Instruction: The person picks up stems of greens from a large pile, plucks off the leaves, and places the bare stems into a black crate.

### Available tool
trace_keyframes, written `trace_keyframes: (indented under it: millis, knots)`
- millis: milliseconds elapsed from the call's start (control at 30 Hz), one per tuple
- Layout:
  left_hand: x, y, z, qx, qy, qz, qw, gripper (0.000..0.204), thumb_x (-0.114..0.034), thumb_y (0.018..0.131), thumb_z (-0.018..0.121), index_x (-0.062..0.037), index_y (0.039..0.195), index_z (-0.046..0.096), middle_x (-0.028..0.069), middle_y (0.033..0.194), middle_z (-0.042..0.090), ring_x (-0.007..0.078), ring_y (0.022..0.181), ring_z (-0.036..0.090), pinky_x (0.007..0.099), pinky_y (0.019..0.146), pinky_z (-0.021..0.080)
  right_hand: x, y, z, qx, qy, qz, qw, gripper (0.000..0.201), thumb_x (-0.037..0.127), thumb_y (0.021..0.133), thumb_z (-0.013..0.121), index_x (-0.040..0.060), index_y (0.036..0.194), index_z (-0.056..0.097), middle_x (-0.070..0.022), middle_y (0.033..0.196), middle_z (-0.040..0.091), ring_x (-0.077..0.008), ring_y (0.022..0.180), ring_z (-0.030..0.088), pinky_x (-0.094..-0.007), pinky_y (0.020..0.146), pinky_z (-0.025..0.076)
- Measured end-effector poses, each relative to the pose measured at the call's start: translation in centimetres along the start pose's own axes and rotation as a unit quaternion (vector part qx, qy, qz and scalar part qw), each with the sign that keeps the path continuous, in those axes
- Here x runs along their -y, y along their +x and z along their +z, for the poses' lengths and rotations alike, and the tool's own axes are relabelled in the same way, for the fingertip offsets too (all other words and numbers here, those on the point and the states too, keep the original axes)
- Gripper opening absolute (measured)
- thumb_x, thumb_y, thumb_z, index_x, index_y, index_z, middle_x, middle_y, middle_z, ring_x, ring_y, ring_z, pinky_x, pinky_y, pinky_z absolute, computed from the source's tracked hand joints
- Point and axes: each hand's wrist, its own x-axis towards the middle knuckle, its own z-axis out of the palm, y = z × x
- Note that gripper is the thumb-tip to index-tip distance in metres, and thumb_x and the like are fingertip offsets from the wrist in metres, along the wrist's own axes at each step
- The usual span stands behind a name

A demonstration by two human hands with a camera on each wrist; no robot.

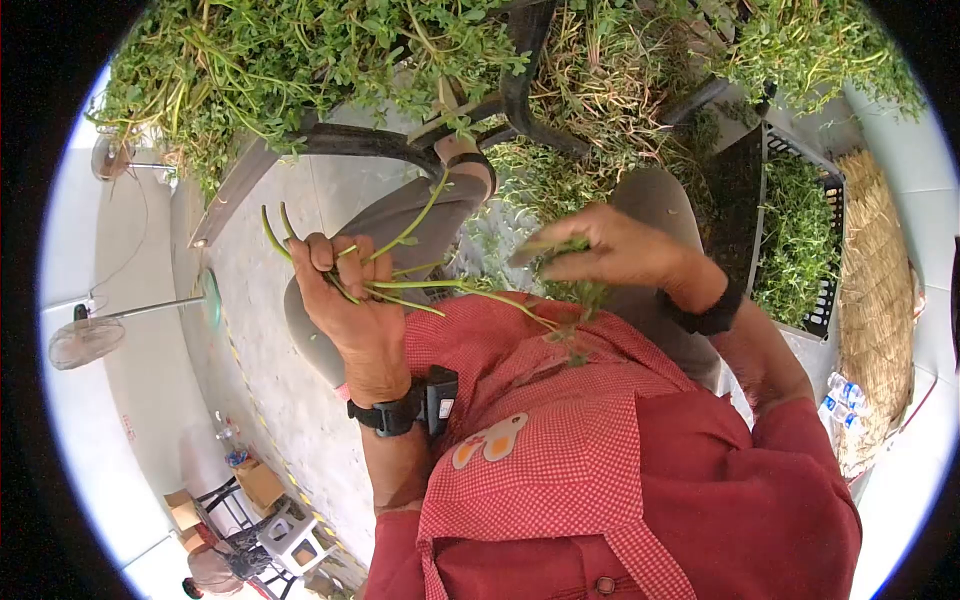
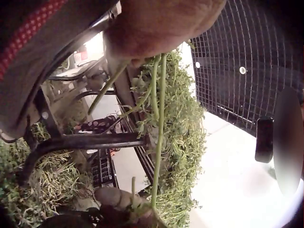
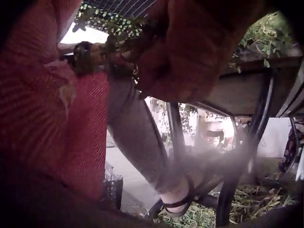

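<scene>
Several long green stems (image 1: 420, 215) stick out on both sides of my left hand (image 1: 345, 300), whose curled fingers grip them above the lap. Seen from the left wrist, more of these stems (image 2: 161, 109) hang past the hand. Across from it, my right hand (image 1: 625, 245) is blurred, with green leafy sprigs (image 1: 590, 293) between and below its thumb and fingers. Stem ends and small leaves lie over the red checked apron (image 1: 550, 400) between the hands. The right wrist view is dark, with the fingers mostly in shadow.
Leafy greens (image 1: 300, 70) are heaped on a black-legged table in front. Cut stalks (image 1: 610, 90) pile up beyond the knees. At the right stand a black crate (image 1: 830, 250) of greens and a rolled straw mat (image 1: 875, 300). Fans (image 1: 88, 343) stand at the left.
</scene>
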Motion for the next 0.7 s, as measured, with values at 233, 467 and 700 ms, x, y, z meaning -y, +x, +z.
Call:
trace_keyframes:
  millis: [233, 467, 700]
  knots:
    - [0.0, 0.1, -0.3, -0.019, 0.006, 0.007, 1.000, 0.036, -0.039, 0.094, 0.043, -0.0161, 0.066, 0.039, -0.0058, 0.051, 0.034, 0.0057, 0.044, 0.022, 0.0224, 0.041, 0.016, -0.6, -1.0, 1.9, 0.109, 0.066, 0.066, 0.990, 0.024, 0.020, 0.084, 0.063, -0.0004, 0.096, 0.063, -0.0075, 0.077, 0.065, -0.0096, 0.067, 0.056, -0.0285, 0.061, 0.045]
    - [0.9, -0.9, 0.6, -0.052, 0.013, 0.007, 0.999, 0.035, -0.040, 0.094, 0.043, -0.0151, 0.069, 0.037, -0.0038, 0.051, 0.033, 0.0069, 0.043, 0.024, 0.0222, 0.040, 0.019, -1.4, 0.1, 2.3, -0.215, 0.211, 0.295, 0.907, 0.027, 0.022, 0.077, 0.064, -0.0040, 0.076, 0.058, -0.0043, 0.057, 0.050, -0.0105, 0.054, 0.046, -0.0319, 0.051, 0.040]
    - [0.5, -1.1, -0.1, -0.040, 0.029, 0.091, 0.995, 0.036, -0.043, 0.094, 0.041, -0.0157, 0.070, 0.036, -0.0037, 0.053, 0.033, 0.0082, 0.043, 0.026, 0.0211, 0.041, 0.022, -2.8, 0.3, -0.1, -0.365, 0.199, 0.312, 0.854, 0.022, 0.024, 0.076, 0.062, 0.0021, 0.073, 0.058, -0.0031, 0.063, 0.054, -0.0123, 0.055, 0.049, -0.0307, 0.048, 0.040]
